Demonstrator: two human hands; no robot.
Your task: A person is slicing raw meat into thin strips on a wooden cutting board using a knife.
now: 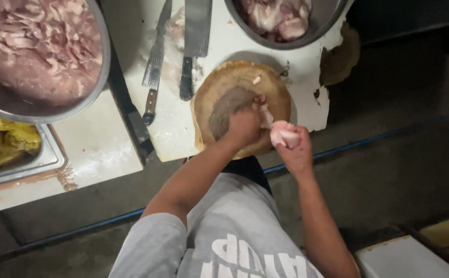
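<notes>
Raw meat held over the round board.
Right hand (292, 149) is closed around a pale meat piece (284, 135) at the board's (214, 85) near right edge; left hand (244, 126) presses fingers-down on the board beside it. The meat looks soft, slippery and light: best gripped around its bulk.

A dark concrete floor (389, 170) lies below the fingers; a chipped white table (224, 46) stands beyond them, dimly lit.
</notes>
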